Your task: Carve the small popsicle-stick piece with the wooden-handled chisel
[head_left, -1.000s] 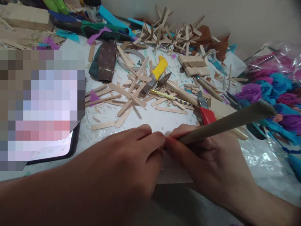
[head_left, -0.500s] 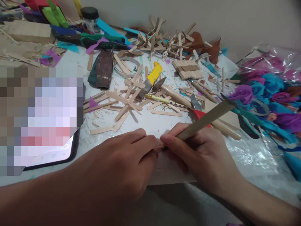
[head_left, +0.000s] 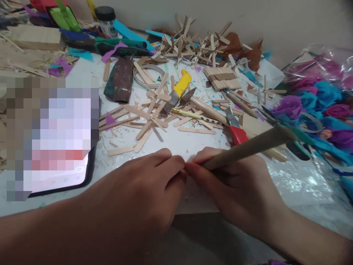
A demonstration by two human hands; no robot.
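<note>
Two hands meet at the fingertips, on the near side of the pencil (head_left: 197,117). In the right hand (head_left: 242,187), we see fingers closed around a grey-brown handle (head_left: 250,148), which slants upward, nearer to us than the pencil and to its right. The fingers of the left hand (head_left: 151,187) are curled; whether they grip something, we cannot tell. Just beside the pencil's right end lies a red cutter (head_left: 237,135). Crossed wooden sticks (head_left: 151,120) lie left of the pencil, and a stick bundle (head_left: 223,78) behind it. Farther out, we find a phone (head_left: 82,176) at the pencil's left and paper flowers (head_left: 289,106) at its right.
</note>
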